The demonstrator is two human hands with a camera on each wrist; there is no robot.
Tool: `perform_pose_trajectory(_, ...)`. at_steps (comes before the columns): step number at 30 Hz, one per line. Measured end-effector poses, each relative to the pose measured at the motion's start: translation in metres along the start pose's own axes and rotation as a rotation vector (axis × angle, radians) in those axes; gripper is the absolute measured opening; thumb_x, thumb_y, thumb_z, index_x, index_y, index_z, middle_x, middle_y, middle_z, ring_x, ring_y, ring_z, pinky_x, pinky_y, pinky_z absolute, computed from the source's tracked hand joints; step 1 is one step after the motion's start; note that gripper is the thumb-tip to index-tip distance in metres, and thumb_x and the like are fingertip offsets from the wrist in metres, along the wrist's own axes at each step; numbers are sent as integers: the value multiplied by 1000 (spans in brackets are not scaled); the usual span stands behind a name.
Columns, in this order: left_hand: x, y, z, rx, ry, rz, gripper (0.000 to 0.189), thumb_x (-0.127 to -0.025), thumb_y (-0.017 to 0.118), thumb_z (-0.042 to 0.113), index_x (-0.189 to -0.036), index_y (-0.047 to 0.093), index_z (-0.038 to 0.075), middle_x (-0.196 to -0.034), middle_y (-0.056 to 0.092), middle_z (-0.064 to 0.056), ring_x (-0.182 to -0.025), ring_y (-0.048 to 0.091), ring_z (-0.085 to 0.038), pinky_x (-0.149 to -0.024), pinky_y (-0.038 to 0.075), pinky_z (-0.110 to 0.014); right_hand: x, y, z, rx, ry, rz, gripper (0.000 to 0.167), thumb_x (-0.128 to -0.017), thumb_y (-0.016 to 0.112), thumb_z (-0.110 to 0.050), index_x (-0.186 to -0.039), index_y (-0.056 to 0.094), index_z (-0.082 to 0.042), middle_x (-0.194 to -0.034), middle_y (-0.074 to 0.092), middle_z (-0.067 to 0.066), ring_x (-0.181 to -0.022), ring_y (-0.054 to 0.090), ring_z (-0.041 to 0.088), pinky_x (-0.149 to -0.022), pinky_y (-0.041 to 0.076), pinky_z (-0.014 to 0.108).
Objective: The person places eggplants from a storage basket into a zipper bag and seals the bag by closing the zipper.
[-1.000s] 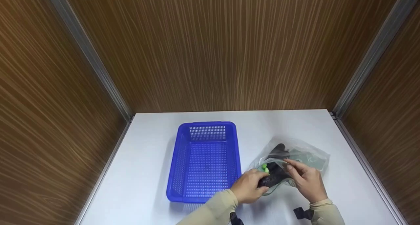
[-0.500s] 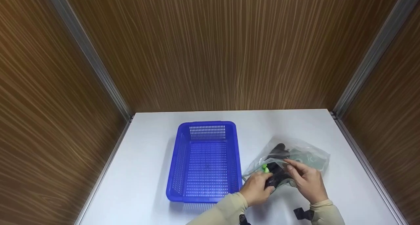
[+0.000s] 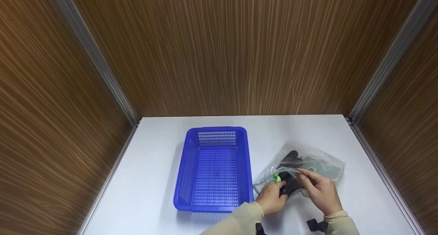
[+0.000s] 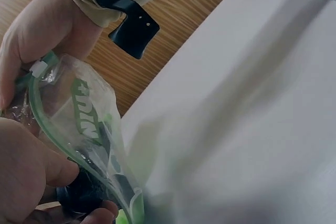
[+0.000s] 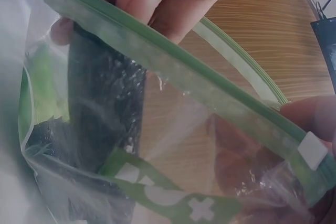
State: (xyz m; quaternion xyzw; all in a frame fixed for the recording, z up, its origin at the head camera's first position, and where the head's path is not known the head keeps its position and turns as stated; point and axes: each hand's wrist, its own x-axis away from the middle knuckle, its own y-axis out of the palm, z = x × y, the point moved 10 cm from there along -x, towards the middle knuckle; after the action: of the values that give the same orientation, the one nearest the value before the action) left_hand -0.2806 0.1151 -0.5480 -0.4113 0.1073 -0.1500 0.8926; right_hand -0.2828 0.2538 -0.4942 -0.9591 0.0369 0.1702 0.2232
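A clear zip bag (image 3: 326, 164) with a green-edged mouth lies on the white table, several dark things inside it. My left hand (image 3: 272, 198) is at the bag's mouth, thumb and fingers gripping a dark, glossy, long item (image 5: 105, 87); its rounded end (image 4: 81, 192) shows between thumb and fingers in the left wrist view. What kind of item it is, I cannot tell. Close by those fingers is a bright green piece (image 3: 277, 177). My right hand (image 3: 321, 192) pinches the bag's green edge near its white slider (image 5: 313, 150), and the mouth gapes.
A blue perforated basket (image 3: 181, 173) stands on the table (image 3: 150, 152) left of the bag, with nothing in it. Wood-grain panels (image 3: 219, 53) close off the back and both sides.
My left hand has moved right, farther over the bag's mouth, with the dark item in its grip. The bag's left corner has come into sight beside the basket. My right hand has stayed nearly still.
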Motion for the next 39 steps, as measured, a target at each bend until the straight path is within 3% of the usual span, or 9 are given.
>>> perform_pose_trajectory(9, -5, 18, -17, 94, -98, -6, 35, -79, 71, 14, -113, 67, 9, -102, 68, 1, -96, 60, -7, -86, 46, -20, 3, 1, 5, -4, 20, -6, 19, -91, 64, -3, -109, 71, -4, -95, 73, 11, -82, 69, 8, -68, 53, 17)
perform_pose_trajectory(17, -4, 28, -31, 90, -175, -4, 35, -78, 75, 18, -112, 68, 11, -99, 68, 0, -95, 61, -9, -85, 47, -23, 4, -1, 0, 36, -28, 7, 19, -89, 66, -4, -106, 73, -9, -93, 73, 6, -81, 68, 4, -67, 51, 13)
perform_pose_trajectory(22, -4, 29, -29, 63, -180, 20, 35, -76, 76, 19, -110, 69, 11, -97, 69, 0, -94, 62, -11, -85, 47, -23, 4, -2, 0, 67, -56, 19, 21, -88, 68, -2, -106, 74, -11, -92, 73, 4, -80, 68, 5, -67, 49, 10)
perform_pose_trajectory(31, -1, 26, -30, 11, -200, 66, 33, -76, 77, 20, -106, 69, 8, -93, 69, -2, -90, 63, -14, -81, 49, -25, 7, 1, 3, 78, -10, -14, 19, -91, 65, -7, -109, 72, -7, -94, 73, 6, -80, 69, 6, -66, 50, 11)
perform_pose_trajectory(39, 0, 20, -29, 20, -210, 60, 32, -76, 76, 24, -103, 68, 9, -92, 67, -2, -90, 62, -14, -82, 49, -27, 7, -1, 6, 93, 22, -22, 19, -92, 64, -10, -109, 72, -7, -93, 73, 5, -80, 69, 7, -66, 50, 11)
